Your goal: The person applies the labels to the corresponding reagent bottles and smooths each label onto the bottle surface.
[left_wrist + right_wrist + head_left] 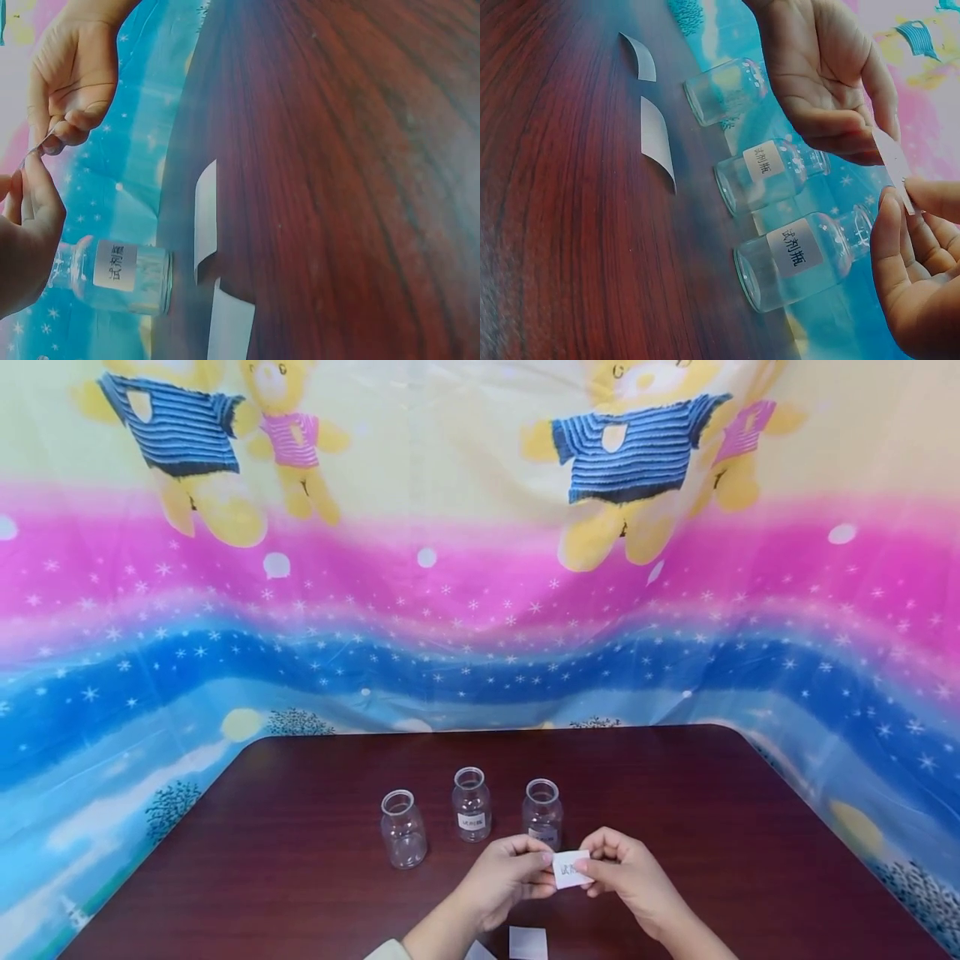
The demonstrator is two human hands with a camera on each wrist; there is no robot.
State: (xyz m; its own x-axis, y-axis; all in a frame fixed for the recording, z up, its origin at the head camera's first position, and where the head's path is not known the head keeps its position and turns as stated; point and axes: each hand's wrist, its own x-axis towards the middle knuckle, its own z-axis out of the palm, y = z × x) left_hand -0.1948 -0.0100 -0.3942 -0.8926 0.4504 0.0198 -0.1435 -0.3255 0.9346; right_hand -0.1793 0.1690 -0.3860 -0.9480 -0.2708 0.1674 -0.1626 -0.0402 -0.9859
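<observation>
A small white label (pixel 570 869) with handwritten black characters is held up between both hands, above the near part of the table. The left hand (pixel 504 878) pinches its left edge between thumb and fingers. At its right edge the right hand (pixel 632 878) pinches it, the thumb covering part of the writing. Just beyond the hands stands a clear glass jar (pixel 542 806) with a label on its front, partly hidden by the left hand. A second labelled jar (pixel 471 802) stands to its left. The leftmost jar (pixel 405 839) bears no visible label.
Two white paper pieces lie on the dark red-brown table (pixel 300 827) near its front edge; one paper piece (pixel 528 942) is flat in the head view, and the other paper piece (pixel 478 952) is partly cut off. A printed bear curtain (pixel 465 577) hangs behind the table.
</observation>
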